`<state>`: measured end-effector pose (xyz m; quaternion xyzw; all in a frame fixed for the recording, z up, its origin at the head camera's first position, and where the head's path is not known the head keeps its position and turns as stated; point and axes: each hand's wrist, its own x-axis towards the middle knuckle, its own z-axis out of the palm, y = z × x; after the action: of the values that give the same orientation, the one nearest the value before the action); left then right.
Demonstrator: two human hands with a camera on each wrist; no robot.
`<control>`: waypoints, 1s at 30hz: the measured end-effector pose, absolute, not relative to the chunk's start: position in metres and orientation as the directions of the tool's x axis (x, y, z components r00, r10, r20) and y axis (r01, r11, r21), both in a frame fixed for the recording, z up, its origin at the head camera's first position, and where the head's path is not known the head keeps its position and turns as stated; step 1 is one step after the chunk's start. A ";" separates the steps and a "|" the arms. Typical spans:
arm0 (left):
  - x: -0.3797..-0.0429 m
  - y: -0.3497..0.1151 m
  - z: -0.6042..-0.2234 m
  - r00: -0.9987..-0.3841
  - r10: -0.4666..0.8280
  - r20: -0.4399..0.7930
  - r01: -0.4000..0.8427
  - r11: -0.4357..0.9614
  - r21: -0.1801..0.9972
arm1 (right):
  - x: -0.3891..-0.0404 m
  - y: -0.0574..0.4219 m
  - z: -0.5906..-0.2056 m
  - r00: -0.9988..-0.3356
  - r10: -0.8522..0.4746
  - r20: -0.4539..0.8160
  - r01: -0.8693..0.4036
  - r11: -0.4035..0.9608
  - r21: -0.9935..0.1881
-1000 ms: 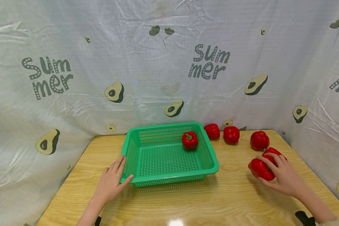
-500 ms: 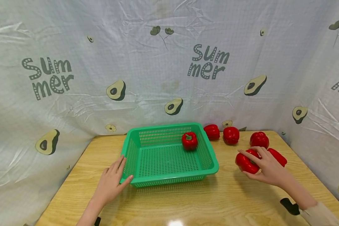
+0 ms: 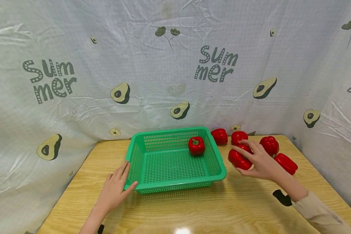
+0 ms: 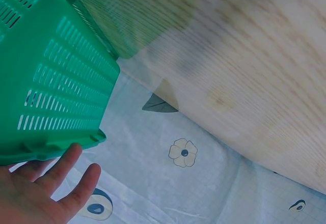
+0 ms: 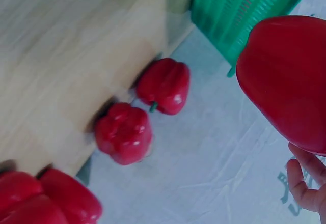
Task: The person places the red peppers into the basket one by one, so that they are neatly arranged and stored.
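A red bell pepper (image 3: 239, 158) is gripped in my right hand (image 3: 260, 162), held above the table just right of the green plastic basket (image 3: 175, 187). In the right wrist view the same pepper (image 5: 290, 81) fills the upper right, with the fingertips (image 5: 303, 170) below it. My left hand (image 3: 114, 187) rests against the basket's left rim, fingers extended and thumb at the front corner. The left wrist view shows those fingers touching the rim from outside. Inside the basket, toward the back right, another red bell pepper (image 3: 196, 146) stands with its stem up.
Behind the held pepper lie red bell peppers beside the basket (image 3: 219, 136) and near the wall cloth (image 3: 238, 137). Farther right are two more, one at the back (image 3: 269, 145) and one nearer (image 3: 286, 163). A printed cloth (image 3: 152, 81) hangs behind the wooden table (image 3: 175, 213).
My right hand has carried the held pepper leftward, away from the peppers at the right and closer to the basket. The left hand and basket have stayed in place.
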<state>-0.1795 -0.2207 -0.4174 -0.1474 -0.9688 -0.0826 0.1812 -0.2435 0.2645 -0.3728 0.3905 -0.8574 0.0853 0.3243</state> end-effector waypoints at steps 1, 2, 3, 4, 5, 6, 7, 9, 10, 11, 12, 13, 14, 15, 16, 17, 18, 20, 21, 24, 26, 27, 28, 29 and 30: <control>-0.179 -0.221 -0.418 -0.891 0.256 0.376 0.316 0.943 0.107 | -0.244 0.262 -0.371 -0.480 -0.619 0.622 -0.726 0.678 0.113; -0.179 -0.221 -0.417 -0.892 0.255 0.374 0.315 0.943 0.108 | -0.245 0.259 -0.370 -0.478 -0.623 0.620 -0.727 0.676 0.119; -0.179 -0.221 -0.417 -0.892 0.255 0.373 0.315 0.943 0.108 | -0.246 0.257 -0.368 -0.476 -0.628 0.615 -0.729 0.674 0.124; -0.179 -0.221 -0.417 -0.893 0.255 0.371 0.314 0.943 0.107 | -0.247 0.254 -0.367 -0.474 -0.634 0.610 -0.730 0.671 0.130; -0.179 -0.221 -0.417 -0.894 0.254 0.369 0.313 0.944 0.108 | -0.248 0.252 -0.365 -0.475 -0.641 0.603 -0.733 0.668 0.131; -0.179 -0.221 -0.416 -0.894 0.254 0.368 0.313 0.944 0.108 | -0.250 0.249 -0.364 -0.476 -0.646 0.597 -0.736 0.664 0.133; -0.179 -0.221 -0.416 -0.895 0.254 0.367 0.312 0.944 0.108 | -0.251 0.247 -0.362 -0.476 -0.653 0.589 -0.740 0.659 0.131; -0.179 -0.221 -0.416 -0.896 0.253 0.365 0.310 0.945 0.107 | -0.254 0.242 -0.360 -0.474 -0.663 0.579 -0.753 0.646 0.123; -0.179 -0.221 -0.416 -0.896 0.253 0.366 0.311 0.944 0.108 | -0.255 0.239 -0.359 -0.471 -0.667 0.577 -0.757 0.641 0.123; -0.179 -0.222 -0.416 -0.896 0.253 0.365 0.311 0.944 0.107 | -0.257 0.237 -0.357 -0.467 -0.670 0.577 -0.761 0.637 0.123; -0.179 -0.222 -0.416 -0.895 0.253 0.366 0.311 0.944 0.109 | -0.259 0.234 -0.356 -0.459 -0.674 0.579 -0.765 0.631 0.128; -0.179 -0.222 -0.417 -0.895 0.253 0.367 0.312 0.944 0.109 | -0.260 0.232 -0.355 -0.449 -0.678 0.582 -0.770 0.624 0.133; -0.179 -0.222 -0.417 -0.894 0.254 0.370 0.313 0.944 0.108 | -0.262 0.229 -0.354 -0.437 -0.682 0.586 -0.773 0.618 0.142; -0.179 -0.222 -0.418 -0.893 0.255 0.372 0.314 0.943 0.107 | -0.264 0.227 -0.353 -0.425 -0.686 0.590 -0.778 0.610 0.149; -0.179 -0.222 -0.418 -0.891 0.256 0.375 0.315 0.943 0.107 | -0.266 0.225 -0.352 -0.416 -0.691 0.591 -0.782 0.604 0.154; -0.180 -0.222 -0.418 -0.890 0.256 0.376 0.316 0.943 0.105 | -0.267 0.223 -0.350 -0.407 -0.696 0.591 -0.788 0.595 0.158; -0.180 -0.222 -0.418 -0.890 0.256 0.378 0.317 0.943 0.106 | -0.269 0.221 -0.350 -0.399 -0.701 0.591 -0.793 0.588 0.161; -0.180 -0.222 -0.418 -0.889 0.257 0.380 0.317 0.943 0.105 | -0.273 0.216 -0.348 -0.392 -0.709 0.586 -0.802 0.576 0.161; -0.180 -0.222 -0.418 -0.889 0.257 0.380 0.317 0.943 0.104 | -0.274 0.214 -0.347 -0.390 -0.713 0.582 -0.807 0.569 0.157; -0.181 -0.222 -0.418 -0.888 0.259 0.380 0.318 0.943 0.101 | -0.280 0.206 -0.347 -0.384 -0.726 0.571 -0.817 0.555 0.155; -0.182 -0.222 -0.418 -0.887 0.261 0.382 0.319 0.943 0.098 | -0.284 0.201 -0.348 -0.379 -0.734 0.563 -0.825 0.544 0.155; -0.182 -0.222 -0.418 -0.886 0.261 0.383 0.320 0.942 0.098 | -0.286 0.198 -0.348 -0.378 -0.738 0.560 -0.826 0.541 0.156; -0.182 -0.222 -0.418 -0.886 0.261 0.383 0.320 0.942 0.099 | -0.288 0.196 -0.349 -0.376 -0.741 0.557 -0.827 0.539 0.160; -0.182 -0.222 -0.418 -0.886 0.261 0.383 0.321 0.942 0.100 | -0.290 0.194 -0.350 -0.375 -0.744 0.553 -0.827 0.538 0.163; -0.182 -0.222 -0.418 -0.886 0.260 0.384 0.321 0.942 0.102 | -0.292 0.191 -0.350 -0.375 -0.747 0.548 -0.828 0.536 0.165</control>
<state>-0.1823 -0.2225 -0.4184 -0.1501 -0.9677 -0.0815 0.1856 -0.2917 0.1910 -0.3502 0.4766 -0.8263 0.0689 0.2920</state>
